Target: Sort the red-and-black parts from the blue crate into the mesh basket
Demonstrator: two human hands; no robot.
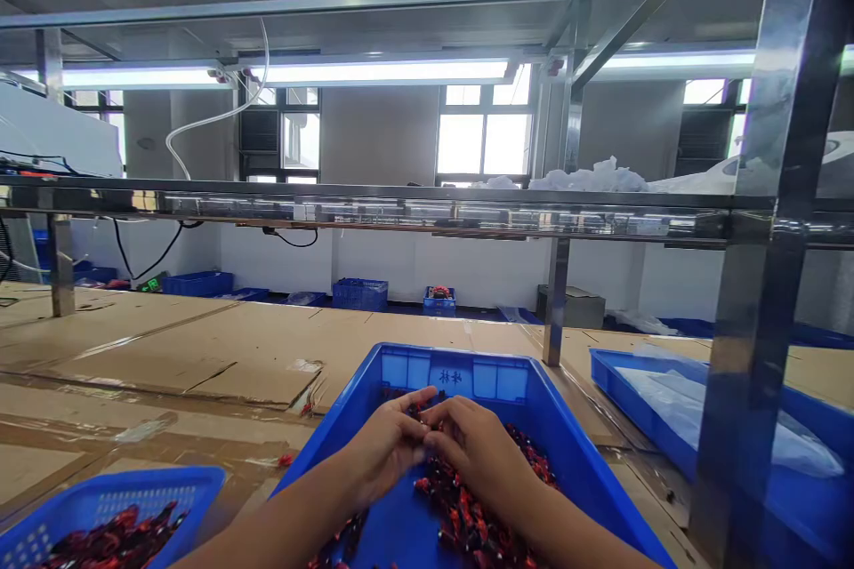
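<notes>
My left hand (389, 444) and my right hand (479, 443) meet over a deep blue plastic bin (579, 453). The thumbs and fingertips of both hands are pinched together and nearly touch. Whatever lies between them is too small and covered to make out. Small red-and-black parts (471, 516) are heaped in the bin, mostly on its right side under my right hand. More of them show along the far end and below my left wrist. Bare blue floor appears in the bin's middle.
A blue perforated basket (200, 484) with similar parts stands at the lower left. To the right, a steel post (747, 302) rises before a blue tray (607, 364) holding clear plastic bags. A steel shelf rail (400, 204) crosses above the cardboard-covered table (200, 338).
</notes>
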